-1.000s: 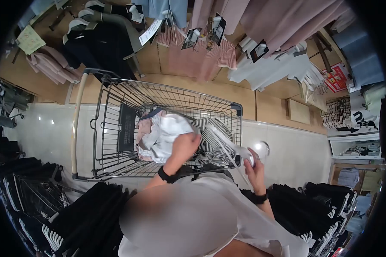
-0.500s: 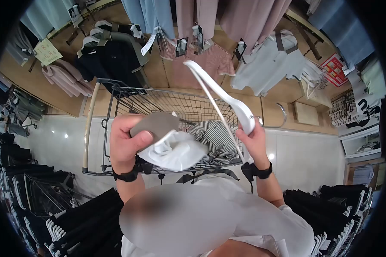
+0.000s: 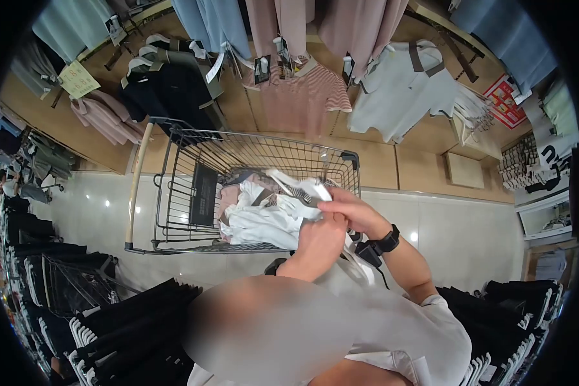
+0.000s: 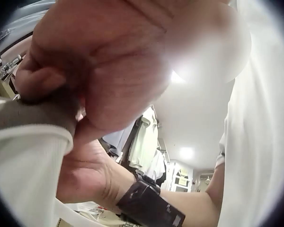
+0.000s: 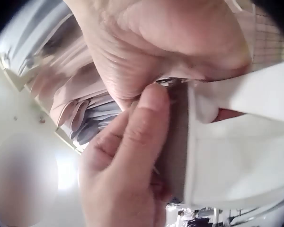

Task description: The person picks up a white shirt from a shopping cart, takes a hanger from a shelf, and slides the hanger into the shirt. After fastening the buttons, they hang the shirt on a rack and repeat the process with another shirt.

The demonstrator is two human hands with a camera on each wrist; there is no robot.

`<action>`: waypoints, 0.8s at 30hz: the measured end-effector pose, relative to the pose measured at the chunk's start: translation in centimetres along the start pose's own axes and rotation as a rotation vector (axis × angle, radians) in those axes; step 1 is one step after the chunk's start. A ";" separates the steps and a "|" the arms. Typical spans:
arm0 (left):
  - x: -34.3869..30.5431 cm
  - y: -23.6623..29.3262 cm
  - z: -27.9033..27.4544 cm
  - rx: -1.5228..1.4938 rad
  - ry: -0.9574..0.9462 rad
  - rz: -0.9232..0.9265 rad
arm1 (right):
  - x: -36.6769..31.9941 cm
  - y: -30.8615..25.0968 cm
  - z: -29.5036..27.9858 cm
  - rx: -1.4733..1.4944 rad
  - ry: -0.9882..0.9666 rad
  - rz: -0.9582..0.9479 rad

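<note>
In the head view, a white shirt (image 3: 257,219) with a grey-brown collar spreads over the shopping cart. My left hand (image 3: 321,241) grips its collar; in the right wrist view the left thumb presses on the grey-brown collar (image 5: 173,146). Close against it, my right hand (image 3: 359,212) holds a white clothes hanger (image 3: 312,188), one arm of which points left over the cart. My right palm fills the top of the right wrist view, its fingertips mostly hidden behind the collar. In the left wrist view the white-edged collar (image 4: 38,116) comes out between my left fingers.
The wire shopping cart (image 3: 257,140) holds folded clothes, some pink (image 3: 228,194). Behind it, shirts hang on a wooden wall display, including a pink striped one (image 3: 302,93) and a pale one (image 3: 399,93). Racks of black clothes (image 3: 135,328) flank me on both sides.
The shirt, earlier bunched in my left hand, now lies spread out with its collar brought over to the right hand. The hanger has come down and left from its raised position.
</note>
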State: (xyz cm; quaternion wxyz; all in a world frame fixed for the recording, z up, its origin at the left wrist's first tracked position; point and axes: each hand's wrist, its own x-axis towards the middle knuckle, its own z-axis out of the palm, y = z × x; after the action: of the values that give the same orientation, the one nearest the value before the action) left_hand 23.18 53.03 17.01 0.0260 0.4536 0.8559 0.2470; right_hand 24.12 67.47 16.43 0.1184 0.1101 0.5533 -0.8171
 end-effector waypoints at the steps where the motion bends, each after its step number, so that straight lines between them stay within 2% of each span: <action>1: -0.4 0.4 1.0 0.005 -0.031 0.036 | -0.3 0.4 -0.7 0.021 -0.016 0.097; 2: -0.8 0.7 1.6 0.011 -0.064 0.073 | -0.5 1.0 -1.4 0.044 -0.032 0.194; 4: -1.2 1.2 2.4 -0.024 -0.086 0.061 | -0.4 2.1 -2.8 0.016 -0.012 0.201; 6: -1.1 1.7 2.4 -0.060 -0.116 0.057 | -0.7 2.4 -3.6 -0.198 0.079 0.033; 7: -1.0 1.7 1.6 -0.228 -0.077 0.080 | -1.1 2.0 -3.8 -0.268 0.121 -0.065; 8: -0.9 1.5 1.0 -0.396 -0.036 0.100 | -1.9 1.4 -3.9 -0.267 0.127 -0.061; 9: -0.9 0.5 0.7 -0.399 -0.037 0.106 | -2.6 0.5 -4.1 -0.330 0.152 -0.076; 10: -0.8 -1.0 0.3 -0.579 -0.147 0.001 | -3.3 -0.5 -4.1 -0.393 0.178 -0.093; 11: -0.8 -2.6 0.2 -0.757 -0.262 -0.105 | -4.2 -1.6 -3.7 -0.330 0.137 -0.164; 12: -0.5 -4.5 0.8 -0.884 -0.149 -0.222 | -5.1 -2.8 -3.6 -0.332 0.147 -0.169; 13: 0.4 -5.6 0.0 -0.716 -0.011 -0.332 | -6.1 -3.8 -3.4 -0.406 0.101 -0.209; 14: 0.9 -8.4 1.3 -0.413 0.205 -0.210 | -6.9 -4.2 -3.6 -0.476 0.052 -0.244; 15: 2.0 -8.2 0.3 -0.364 0.334 -0.149 | -7.4 -3.9 -3.9 -0.442 0.079 -0.212; 16: 2.8 -8.4 0.4 -0.361 0.335 -0.144 | -7.6 -4.0 -4.0 -0.442 0.081 -0.218; 18: 3.6 -9.3 1.9 -0.183 0.126 -0.027 | -8.5 -4.8 -3.7 -0.524 0.033 -0.345; 19: 4.0 -11.7 4.1 -0.287 0.001 0.087 | -8.8 -5.3 -3.5 -0.476 0.059 -0.288; 20: 4.1 -12.1 4.9 -0.284 0.001 0.089 | -8.8 -5.1 -3.7 -0.476 0.059 -0.291; 22: 4.7 -12.4 5.9 -0.908 -0.136 -0.243 | -8.7 -4.8 -4.6 -0.457 0.156 -0.388; 23: 4.7 -13.1 6.3 -0.637 -0.022 -0.219 | -8.8 -4.9 -4.9 -0.493 0.267 -0.364; 24: 5.0 -11.4 3.5 -0.501 -0.017 -0.280 | -8.9 -4.8 -5.3 -0.489 0.272 -0.365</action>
State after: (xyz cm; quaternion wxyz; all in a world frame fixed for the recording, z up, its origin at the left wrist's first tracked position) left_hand 12.49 53.01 9.76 0.1784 0.3126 0.8222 0.4410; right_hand 31.34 74.75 21.45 -0.0820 0.0853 0.7545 -0.6456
